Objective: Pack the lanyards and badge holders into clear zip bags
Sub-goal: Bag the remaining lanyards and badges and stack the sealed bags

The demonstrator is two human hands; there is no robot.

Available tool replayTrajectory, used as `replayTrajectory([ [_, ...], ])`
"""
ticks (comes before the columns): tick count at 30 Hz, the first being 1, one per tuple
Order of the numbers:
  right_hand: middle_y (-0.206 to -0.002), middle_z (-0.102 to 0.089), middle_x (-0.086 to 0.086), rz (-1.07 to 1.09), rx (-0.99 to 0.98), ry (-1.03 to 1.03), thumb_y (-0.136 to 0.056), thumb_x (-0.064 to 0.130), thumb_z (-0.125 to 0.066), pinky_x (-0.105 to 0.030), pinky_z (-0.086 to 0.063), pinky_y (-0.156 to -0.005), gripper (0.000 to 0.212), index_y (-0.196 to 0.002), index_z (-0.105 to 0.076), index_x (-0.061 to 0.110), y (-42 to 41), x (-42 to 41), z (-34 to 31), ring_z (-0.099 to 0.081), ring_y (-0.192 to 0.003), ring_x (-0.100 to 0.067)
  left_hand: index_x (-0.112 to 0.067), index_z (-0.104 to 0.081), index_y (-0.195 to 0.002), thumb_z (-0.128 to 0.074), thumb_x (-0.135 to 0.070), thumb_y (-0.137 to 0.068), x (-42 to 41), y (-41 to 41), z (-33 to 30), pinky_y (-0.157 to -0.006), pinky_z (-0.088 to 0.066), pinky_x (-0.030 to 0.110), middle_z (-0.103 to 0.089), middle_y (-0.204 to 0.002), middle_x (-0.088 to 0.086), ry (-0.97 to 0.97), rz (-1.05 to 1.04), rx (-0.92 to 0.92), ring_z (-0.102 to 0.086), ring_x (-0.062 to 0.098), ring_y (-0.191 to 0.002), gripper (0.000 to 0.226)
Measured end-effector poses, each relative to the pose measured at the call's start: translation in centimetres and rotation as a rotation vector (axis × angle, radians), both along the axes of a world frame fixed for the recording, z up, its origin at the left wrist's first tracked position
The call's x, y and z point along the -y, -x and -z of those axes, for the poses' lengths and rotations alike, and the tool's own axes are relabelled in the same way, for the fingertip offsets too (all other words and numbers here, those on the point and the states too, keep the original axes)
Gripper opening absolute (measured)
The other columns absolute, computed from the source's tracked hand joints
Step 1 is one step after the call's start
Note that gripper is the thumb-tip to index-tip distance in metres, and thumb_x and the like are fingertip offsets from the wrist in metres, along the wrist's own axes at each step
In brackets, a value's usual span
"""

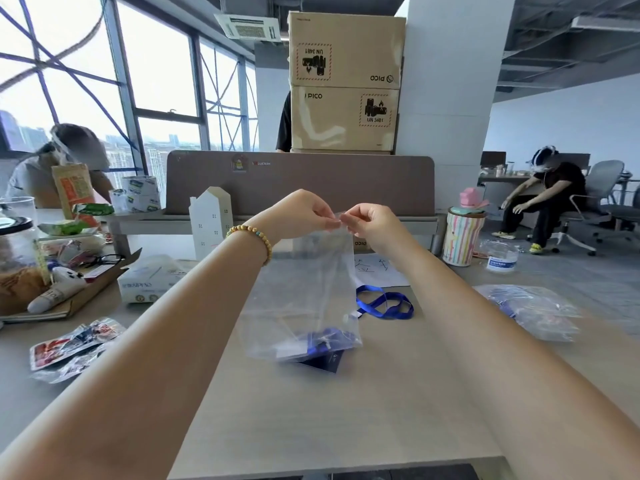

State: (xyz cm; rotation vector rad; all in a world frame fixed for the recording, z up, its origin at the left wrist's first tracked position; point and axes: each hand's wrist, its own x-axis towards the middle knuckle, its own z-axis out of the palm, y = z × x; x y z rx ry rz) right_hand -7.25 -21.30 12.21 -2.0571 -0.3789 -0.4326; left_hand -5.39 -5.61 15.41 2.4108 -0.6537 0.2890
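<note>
Above the pale wooden desk (346, 410) hangs a clear, thin plastic zip bag (304, 292), its long side vertical and its mouth up, where the left hand (301, 216) and the right hand (370, 225) pinch the top edge between fingertips. At its bottom sit a blue lanyard (323, 339) and a flat badge holder (294, 349), touching a dark card (322, 363) on the desk. Just behind lies a loose blue ribbon lanyard (384, 303) in loops, and to the right a crumpled filled bag (533, 311).

Bare desk (346, 410) lies open in front; blue lanyard (384, 303) and seemingly filled bags (533, 311) crowd the right.
</note>
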Motion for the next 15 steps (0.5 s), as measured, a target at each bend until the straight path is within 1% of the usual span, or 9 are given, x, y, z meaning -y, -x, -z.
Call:
replayTrajectory([
  [3,-0.075,-0.057,0.006,-0.021,0.003,-0.02,-0.093,0.031,-0.054,-0.021,-0.043,-0.07,0.018,-0.089,-0.062,0.015,0.2,0.1,0.2,-0.051,-0.072,-0.006,-0.006,-0.073,-0.095,-0.065,-0.025,-0.085,0.3,0.2,0.2,-0.059,-0.041,0.018,-0.061,-0.079,0.005,0.025,0.002,0.018,-0.047,0.01,-0.064,0.023],
  [6,-0.075,-0.057,0.007,-0.038,0.001,-0.056,-0.091,0.033,-0.057,-0.023,-0.044,-0.074,0.015,-0.083,-0.06,0.021,0.3,0.3,0.7,-0.052,-0.072,-0.006,-0.007,-0.072,-0.094,-0.065,-0.023,-0.085,0.3,0.3,0.5,-0.058,-0.041,0.015,-0.061,-0.076,0.002,0.049,0.001,0.038,-0.047,0.007,-0.061,0.02],
  [8,-0.074,-0.056,0.008,-0.027,0.006,-0.064,-0.092,0.031,-0.056,-0.022,-0.042,-0.072,0.015,-0.079,-0.058,0.024,0.4,0.3,1.0,-0.05,-0.071,-0.006,-0.006,-0.073,-0.093,-0.066,-0.023,-0.085,0.3,0.3,0.8,-0.057,-0.04,0.015,-0.061,-0.076,0.002,0.066,0.004,0.031,-0.045,0.006,-0.058,0.02],
  [11,-0.073,-0.053,0.006,-0.006,0.01,-0.074,-0.095,0.026,-0.053,-0.024,-0.04,-0.07,0.018,-0.077,-0.055,0.024,0.5,0.1,1.6,-0.047,-0.071,-0.01,-0.005,-0.073,-0.09,-0.067,-0.025,-0.084,0.4,0.2,1.1,-0.057,-0.039,0.016,-0.062,-0.076,0.003,0.088,-0.004,-0.014,-0.045,0.006,-0.057,0.022],
  [13,-0.074,-0.053,0.006,0.013,-0.006,-0.094,-0.095,0.024,-0.052,-0.026,-0.04,-0.072,0.019,-0.077,-0.055,0.024,0.4,0.4,1.9,-0.047,-0.073,-0.012,-0.007,-0.073,-0.088,-0.067,-0.027,-0.083,0.2,0.2,1.2,-0.058,-0.04,0.016,-0.061,-0.073,0.001,0.076,-0.029,-0.045,-0.046,0.006,-0.059,0.021],
  [15,-0.074,-0.053,0.007,0.026,-0.033,-0.112,-0.096,0.025,-0.051,-0.029,-0.041,-0.074,0.019,-0.077,-0.055,0.024,0.4,0.9,2.2,-0.047,-0.073,-0.012,-0.008,-0.073,-0.088,-0.068,-0.025,-0.083,-0.1,0.2,1.5,-0.064,-0.044,0.019,-0.061,-0.073,-0.001,0.081,-0.047,-0.052,-0.049,0.007,-0.063,0.018],
])
